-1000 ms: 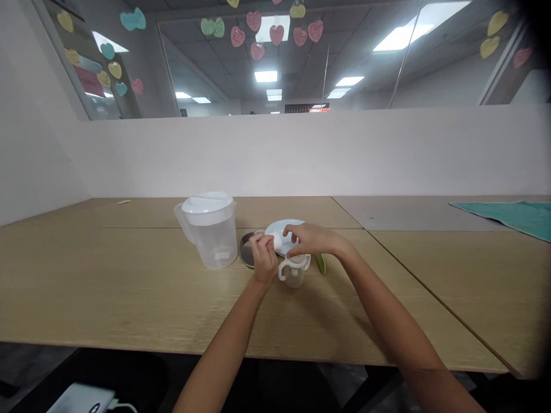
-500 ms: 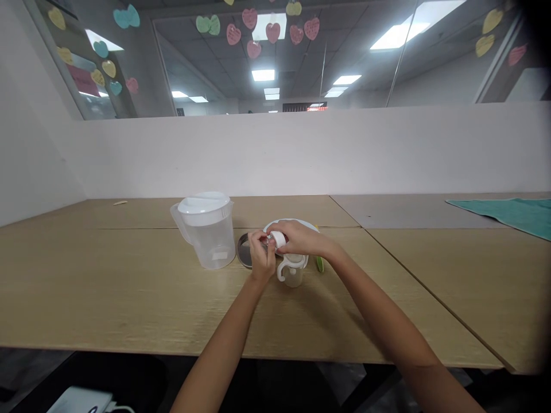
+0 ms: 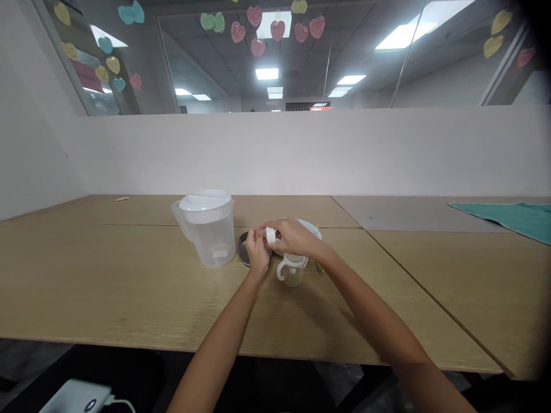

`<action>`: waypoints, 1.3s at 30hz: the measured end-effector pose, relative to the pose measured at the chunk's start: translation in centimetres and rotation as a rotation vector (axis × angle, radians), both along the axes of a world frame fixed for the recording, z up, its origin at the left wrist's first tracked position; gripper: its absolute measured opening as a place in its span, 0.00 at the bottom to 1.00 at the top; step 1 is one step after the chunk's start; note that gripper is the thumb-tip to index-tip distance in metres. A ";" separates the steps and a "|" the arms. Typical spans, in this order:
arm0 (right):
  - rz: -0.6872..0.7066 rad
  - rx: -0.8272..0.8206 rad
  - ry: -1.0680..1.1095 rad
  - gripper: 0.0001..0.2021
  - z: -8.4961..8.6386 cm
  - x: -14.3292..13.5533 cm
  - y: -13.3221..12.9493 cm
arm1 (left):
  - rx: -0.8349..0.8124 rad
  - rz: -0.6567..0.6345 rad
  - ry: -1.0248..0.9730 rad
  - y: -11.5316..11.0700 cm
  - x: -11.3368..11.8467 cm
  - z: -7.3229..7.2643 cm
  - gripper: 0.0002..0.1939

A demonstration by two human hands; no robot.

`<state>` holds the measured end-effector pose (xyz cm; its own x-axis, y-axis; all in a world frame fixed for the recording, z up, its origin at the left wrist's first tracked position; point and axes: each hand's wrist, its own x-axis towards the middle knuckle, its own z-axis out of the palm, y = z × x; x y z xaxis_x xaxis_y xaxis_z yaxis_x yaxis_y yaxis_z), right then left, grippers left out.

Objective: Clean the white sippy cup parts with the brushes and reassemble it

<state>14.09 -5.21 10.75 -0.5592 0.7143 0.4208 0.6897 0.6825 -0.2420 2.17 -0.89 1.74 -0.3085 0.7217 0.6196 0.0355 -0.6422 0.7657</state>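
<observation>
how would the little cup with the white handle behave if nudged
The cup would probably slide easily, as it looks small. Its jutting handle could catch and twist it. It seems stiff, its clear body standing upright.

A wood-toned worktop (image 3: 129,281) meets a plain white wall (image 3: 279,152); above runs a wide window (image 3: 297,60) dotted with paper hearts (image 3: 237,32), bright rectangular ceiling lights (image 3: 267,74) showing in its glass.

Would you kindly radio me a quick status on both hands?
Left hand, right hand both on small white item; handled cup close by; plate partly hidden behind.
</observation>
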 end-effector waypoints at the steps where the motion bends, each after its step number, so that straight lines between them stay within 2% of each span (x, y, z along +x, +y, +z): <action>1: -0.009 0.023 0.006 0.15 0.0 0.0 0.1 | 0.019 0.042 0.049 0.0 -0.3 0.0 0.19; 3: -0.027 0.073 0.014 0.15 -0.1 0.1 0.4 | 0.069 0.148 0.216 -0.1 -1.1 -0.1 0.18; 5: -0.047 0.132 0.012 0.16 -0.2 0.4 0.9 | 0.107 0.199 0.339 -0.3 -1.6 -0.4 0.15; 10: -0.109 0.225 0.005 0.17 -1.0 1.4 2.9 | 0.135 0.165 0.425 -0.5 -1.1 -1.2 0.12; 14: -0.091 0.237 0.010 0.18 -1.6 2.0 4.0 | 0.144 0.121 0.451 -0.4 -0.7 -1.3 0.11; 20: 0.121 0.019 0.121 0.21 -1.3 3.3 4.3 | 0.097 -0.057 0.469 -0.1 -0.7 -1.2 0.10; 27: 0.162 -0.050 0.030 0.22 0.7 4.1 3.0 | 0.059 -0.145 0.450 0.3 -0.6 -1.2 0.10; 33: 0.075 -0.076 -0.138 0.21 0.8 4.5 2.8 | 0.008 -0.137 0.565 -0.2 -0.3 -1.7 0.10; 39: -0.045 -0.004 -0.181 0.22 0.0 4.7 3.4 | 0.085 -0.011 0.594 -1.0 -0.4 -1.1 0.11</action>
